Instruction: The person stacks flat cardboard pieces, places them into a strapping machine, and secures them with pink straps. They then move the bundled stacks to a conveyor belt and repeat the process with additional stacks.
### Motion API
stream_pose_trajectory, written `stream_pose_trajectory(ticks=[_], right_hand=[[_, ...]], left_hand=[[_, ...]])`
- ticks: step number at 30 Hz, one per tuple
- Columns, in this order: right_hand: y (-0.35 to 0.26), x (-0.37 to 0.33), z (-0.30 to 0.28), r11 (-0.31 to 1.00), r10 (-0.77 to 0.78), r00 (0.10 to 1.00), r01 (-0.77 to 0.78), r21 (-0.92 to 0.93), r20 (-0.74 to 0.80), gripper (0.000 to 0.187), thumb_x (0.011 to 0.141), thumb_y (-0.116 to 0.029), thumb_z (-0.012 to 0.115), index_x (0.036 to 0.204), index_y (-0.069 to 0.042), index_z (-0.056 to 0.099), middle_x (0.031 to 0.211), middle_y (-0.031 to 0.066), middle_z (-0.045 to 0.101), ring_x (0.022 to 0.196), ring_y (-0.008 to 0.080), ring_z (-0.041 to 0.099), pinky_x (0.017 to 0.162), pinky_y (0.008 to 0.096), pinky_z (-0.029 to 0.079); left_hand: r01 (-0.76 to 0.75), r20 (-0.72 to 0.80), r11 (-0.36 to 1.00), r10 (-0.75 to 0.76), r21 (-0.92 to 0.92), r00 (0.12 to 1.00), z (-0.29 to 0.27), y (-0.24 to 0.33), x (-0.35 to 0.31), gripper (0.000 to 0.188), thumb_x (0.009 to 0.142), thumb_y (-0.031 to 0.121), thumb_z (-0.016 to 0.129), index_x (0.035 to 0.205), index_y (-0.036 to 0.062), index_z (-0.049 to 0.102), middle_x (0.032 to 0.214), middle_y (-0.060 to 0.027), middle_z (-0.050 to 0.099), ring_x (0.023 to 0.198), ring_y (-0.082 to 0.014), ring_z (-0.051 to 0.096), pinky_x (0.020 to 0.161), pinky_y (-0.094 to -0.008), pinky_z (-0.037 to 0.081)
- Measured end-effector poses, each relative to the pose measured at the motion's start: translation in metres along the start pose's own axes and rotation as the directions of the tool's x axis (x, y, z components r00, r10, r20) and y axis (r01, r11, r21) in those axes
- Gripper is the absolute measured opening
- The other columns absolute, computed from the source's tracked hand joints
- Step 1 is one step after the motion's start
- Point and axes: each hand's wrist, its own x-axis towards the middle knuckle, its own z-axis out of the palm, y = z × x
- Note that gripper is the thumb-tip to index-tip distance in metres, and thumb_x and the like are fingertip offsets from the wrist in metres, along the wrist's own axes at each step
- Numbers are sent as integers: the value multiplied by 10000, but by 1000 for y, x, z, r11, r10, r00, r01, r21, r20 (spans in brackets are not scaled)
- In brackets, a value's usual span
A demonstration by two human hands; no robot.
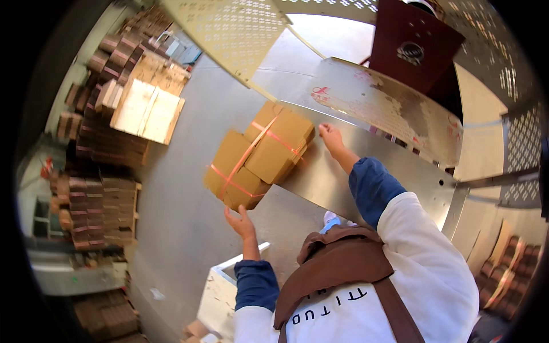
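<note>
A bundle of flat brown cardboard cartons (280, 143), tied crosswise with pink strapping, is at the left end of a metal table (337, 177), partly beyond its edge. Parts of its outline are blurred. My left hand (243, 224) is just below the bundle's lower corner, fingers apart and holding nothing. Over the tabletop, to the right of the bundle, my right hand (331, 137) has its fingers curled in, with a small gap between it and the cardboard. Nothing shows in that hand.
Pallets of stacked cardboard (103, 211) line the left side. A wooden crate (148, 111) sits among them. Perforated cream panels (234, 34) and a worn clear sheet (394, 108) border the table's far side. A white stand (217, 297) is near my left arm.
</note>
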Motion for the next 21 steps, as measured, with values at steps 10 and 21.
stream_pose_trajectory(ticks=[10,21], right_hand=[[77,-169,-72,974,210,957,-223,45,201,394,904,-303,571,1144,7,608,918,131,691,755,199,674,736,326,523],[154,-303,-250,934,353,883,-353,58,-310,305,939,-220,556,1142,2,603,861,79,657,730,135,622,716,289,533]], left_hand=[[-747,695,479,328,461,640,158,212,25,837,763,455,733,1416,107,342,1404,-248,369,1300,-420,352,1036,-523,340],[-800,798,424,242,424,551,183,223,110,647,817,474,650,1271,35,510,1133,-202,613,1034,-344,607,863,-456,485]])
